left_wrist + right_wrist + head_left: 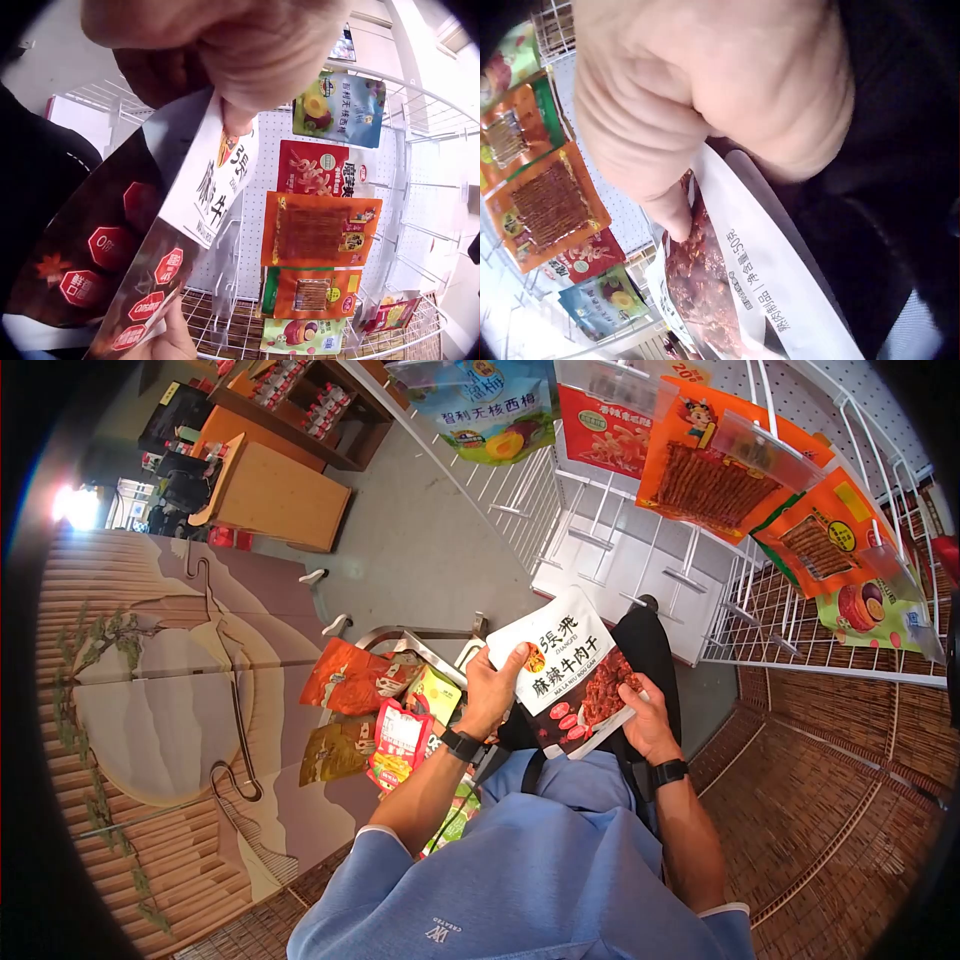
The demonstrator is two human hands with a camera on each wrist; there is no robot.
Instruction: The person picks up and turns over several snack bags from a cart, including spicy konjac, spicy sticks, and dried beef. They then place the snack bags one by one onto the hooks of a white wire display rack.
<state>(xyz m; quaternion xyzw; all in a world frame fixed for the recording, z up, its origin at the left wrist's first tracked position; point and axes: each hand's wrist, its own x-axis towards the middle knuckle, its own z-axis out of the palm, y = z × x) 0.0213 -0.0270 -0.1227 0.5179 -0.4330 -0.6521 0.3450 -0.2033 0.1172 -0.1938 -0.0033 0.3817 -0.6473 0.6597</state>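
A white and dark bag of beef jerky [570, 678] is held tilted in front of the person's lap, its printed front facing up. My left hand [491, 688] pinches its left edge, thumb over the front; in the left wrist view that thumb [237, 120] presses near the logo. At the bag's lower right edge my right hand [650, 718] grips it, thumb on the picture of the meat. The right wrist view shows the bag's side [742, 247] bulging below that thumb [673, 214]. Fingers behind the bag are mostly hidden.
A white wire rack [520, 510] carries hanging snack bags, among them an orange one [720, 460] and a blue-green one [490, 410]. Left of the person, several snack bags, including a red one [355, 675], are piled at a metal-framed cart [430, 650]. A painted panel [160, 700] stands further left.
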